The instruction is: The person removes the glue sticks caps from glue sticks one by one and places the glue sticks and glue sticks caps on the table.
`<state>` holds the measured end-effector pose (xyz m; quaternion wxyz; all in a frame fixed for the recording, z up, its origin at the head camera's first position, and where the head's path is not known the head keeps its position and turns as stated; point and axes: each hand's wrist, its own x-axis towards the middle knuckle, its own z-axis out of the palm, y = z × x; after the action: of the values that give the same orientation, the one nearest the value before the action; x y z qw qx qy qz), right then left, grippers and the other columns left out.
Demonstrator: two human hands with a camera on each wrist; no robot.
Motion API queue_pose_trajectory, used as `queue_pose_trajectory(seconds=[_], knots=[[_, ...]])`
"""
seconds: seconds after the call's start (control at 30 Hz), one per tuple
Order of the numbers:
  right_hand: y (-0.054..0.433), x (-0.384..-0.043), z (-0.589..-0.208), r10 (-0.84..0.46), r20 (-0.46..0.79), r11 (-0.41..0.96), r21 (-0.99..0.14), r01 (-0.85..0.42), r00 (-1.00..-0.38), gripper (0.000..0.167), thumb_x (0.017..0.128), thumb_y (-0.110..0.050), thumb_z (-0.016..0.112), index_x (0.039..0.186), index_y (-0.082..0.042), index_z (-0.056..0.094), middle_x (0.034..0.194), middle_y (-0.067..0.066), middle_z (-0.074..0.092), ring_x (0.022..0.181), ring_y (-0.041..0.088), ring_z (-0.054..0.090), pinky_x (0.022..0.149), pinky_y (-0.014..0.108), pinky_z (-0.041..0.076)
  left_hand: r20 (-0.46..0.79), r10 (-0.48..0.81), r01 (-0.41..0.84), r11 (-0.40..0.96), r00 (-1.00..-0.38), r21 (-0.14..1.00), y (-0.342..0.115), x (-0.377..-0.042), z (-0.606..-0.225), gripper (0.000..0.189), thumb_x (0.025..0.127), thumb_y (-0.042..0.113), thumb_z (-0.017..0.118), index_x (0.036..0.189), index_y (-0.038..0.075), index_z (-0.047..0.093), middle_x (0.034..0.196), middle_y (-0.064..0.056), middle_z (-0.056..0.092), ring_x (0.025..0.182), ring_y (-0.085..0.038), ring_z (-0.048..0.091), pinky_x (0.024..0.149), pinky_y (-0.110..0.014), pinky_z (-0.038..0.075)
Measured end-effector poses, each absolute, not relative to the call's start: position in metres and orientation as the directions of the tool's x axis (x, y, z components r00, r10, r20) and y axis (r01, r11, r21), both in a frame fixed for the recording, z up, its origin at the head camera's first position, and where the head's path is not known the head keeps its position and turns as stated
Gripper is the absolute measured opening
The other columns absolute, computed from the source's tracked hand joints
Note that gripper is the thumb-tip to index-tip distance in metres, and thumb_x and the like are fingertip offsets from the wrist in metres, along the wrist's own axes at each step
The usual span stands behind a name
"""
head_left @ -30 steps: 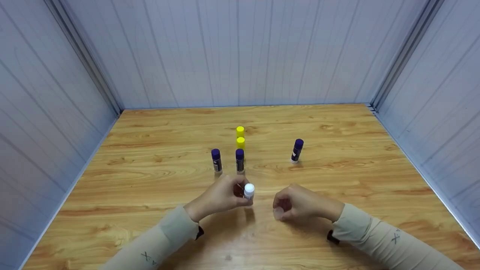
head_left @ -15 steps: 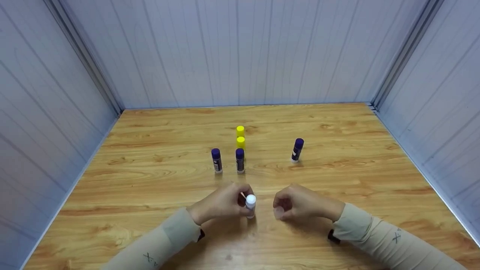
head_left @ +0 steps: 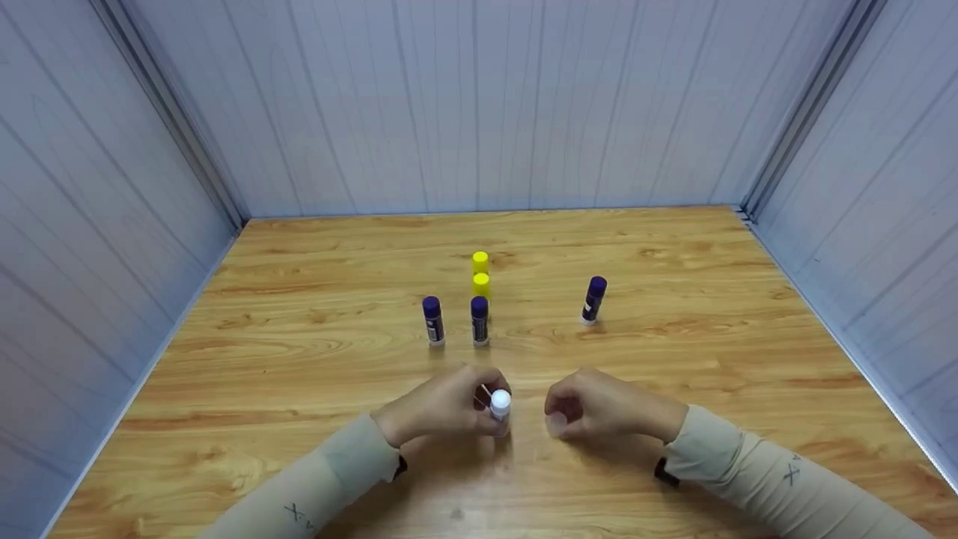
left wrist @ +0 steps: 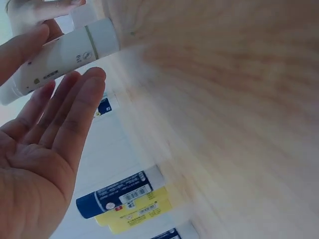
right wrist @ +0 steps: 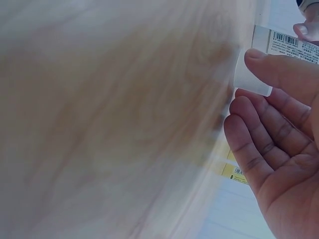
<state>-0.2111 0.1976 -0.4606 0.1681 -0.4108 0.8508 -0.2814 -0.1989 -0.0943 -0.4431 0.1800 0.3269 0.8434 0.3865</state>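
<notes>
My left hand (head_left: 449, 404) grips a white glue stick (head_left: 501, 406) upright between thumb and fingers, its white end facing up. In the left wrist view, the printed tube of this glue stick (left wrist: 70, 55) has its lower end right at the tabletop. A short gap to the right, my right hand (head_left: 610, 406) pinches a small translucent cap (head_left: 556, 424) with thumb and curled fingers, low over the wood. The right wrist view shows the ribbed cap (right wrist: 252, 78) under the thumb, overlapping the printed glue stick (right wrist: 291, 46) behind it.
Beyond the left hand stand two purple-capped glue sticks, one on the left (head_left: 432, 322) and one in the middle (head_left: 480, 322). Two yellow-capped ones, a nearer (head_left: 481, 284) and a farther (head_left: 480, 261), line up behind. Another purple-capped glue stick (head_left: 593, 301) stands to the right. Panel walls (head_left: 479, 105) enclose the table.
My left hand has drawn the white glue stick toward me and lowered it to the table, holding nearly still over the last half second. The right hand has stayed in place.
</notes>
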Motion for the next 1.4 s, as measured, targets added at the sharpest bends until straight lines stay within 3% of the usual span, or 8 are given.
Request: queue_pose_trajectory(seconds=[0.1,0.27,0.4,0.53,0.63,0.73,1.0,1.4], knots=[[0.197,-0.211,-0.460,-0.793,-0.058,0.507,-0.615,-0.605,-0.606,0.016,0.088,-0.006,0.086,0.103,-0.008,0.079,0.091,-0.001,0.077,0.080,0.000,0.063,0.074,0.020,0.057,-0.072,0.711,0.433,0.502,-0.700,0.749,-0.099,-0.202,-0.432,0.042,0.088,0.014,0.091,0.124,0.003,0.073,0.120,-0.007,0.078,0.115,-0.026,0.074,0.106,-0.045,0.060],[0.197,-0.210,-0.460,-0.786,-0.070,0.517,-0.619,-0.591,-0.615,0.016,0.088,-0.006,0.085,0.103,-0.009,0.079,0.092,-0.002,0.077,0.081,0.000,0.064,0.075,0.020,0.057,-0.029,0.725,0.503,0.505,-0.688,0.702,-0.109,-0.209,-0.409,0.050,0.090,0.013,0.089,0.134,-0.002,0.070,0.135,-0.020,0.074,0.126,-0.038,0.071,0.111,-0.052,0.057],[0.198,-0.210,-0.461,-0.784,-0.078,0.523,-0.618,-0.587,-0.616,0.016,0.089,-0.007,0.085,0.104,-0.010,0.079,0.092,-0.003,0.077,0.081,0.000,0.064,0.075,0.020,0.057,0.060,0.683,0.520,0.493,-0.728,0.698,-0.118,-0.214,-0.394,0.038,0.095,0.011,0.085,0.131,0.003,0.074,0.131,-0.014,0.076,0.123,-0.032,0.072,0.110,-0.049,0.058],[0.198,-0.210,-0.461,-0.786,-0.079,0.523,-0.614,-0.591,-0.613,0.016,0.089,-0.007,0.085,0.104,-0.010,0.079,0.093,-0.003,0.076,0.082,-0.001,0.064,0.077,0.020,0.057,0.246,0.598,0.578,0.460,-0.763,0.674,-0.127,-0.223,-0.386,0.027,0.098,0.011,0.082,0.123,0.004,0.077,0.122,-0.010,0.080,0.114,-0.027,0.074,0.103,-0.046,0.062],[0.199,-0.210,-0.461,-0.790,-0.065,0.508,-0.625,-0.592,-0.609,0.015,0.089,-0.005,0.085,0.103,-0.008,0.079,0.092,-0.001,0.077,0.082,0.000,0.064,0.075,0.020,0.057,0.350,0.510,0.593,0.460,-0.786,0.661,-0.134,-0.231,-0.384,0.027,0.097,0.011,0.083,0.122,0.003,0.077,0.123,-0.013,0.079,0.113,-0.029,0.075,0.102,-0.048,0.063],[0.199,-0.210,-0.461,-0.792,-0.050,0.493,-0.639,-0.590,-0.608,0.014,0.090,-0.004,0.085,0.102,-0.007,0.079,0.091,0.001,0.077,0.081,0.001,0.064,0.074,0.020,0.057,0.374,0.422,0.554,0.484,-0.826,0.677,-0.142,-0.241,-0.384,0.033,0.096,0.011,0.085,0.126,0.002,0.075,0.129,-0.015,0.076,0.119,-0.032,0.073,0.106,-0.051,0.061],[0.200,-0.210,-0.462,-0.794,-0.050,0.493,-0.634,-0.595,-0.605,0.014,0.091,-0.007,0.085,0.103,-0.008,0.079,0.092,0.000,0.077,0.082,0.002,0.065,0.074,0.021,0.057,0.233,0.304,0.365,0.520,-0.924,0.772,-0.162,-0.268,-0.396,0.048,0.097,0.015,0.084,0.140,0.003,0.068,0.143,-0.018,0.069,0.133,-0.037,0.066,0.115,-0.051,0.055],[0.200,-0.210,-0.462,-0.783,-0.068,0.506,-0.649,-0.568,-0.619,0.017,0.090,-0.005,0.085,0.105,-0.007,0.079,0.095,0.001,0.079,0.084,0.001,0.066,0.078,0.020,0.058,-0.021,0.340,0.164,0.508,-0.940,0.845,-0.186,-0.296,-0.427,0.055,0.096,0.013,0.085,0.143,-0.003,0.063,0.145,-0.022,0.066,0.133,-0.041,0.065,0.113,-0.053,0.056]])
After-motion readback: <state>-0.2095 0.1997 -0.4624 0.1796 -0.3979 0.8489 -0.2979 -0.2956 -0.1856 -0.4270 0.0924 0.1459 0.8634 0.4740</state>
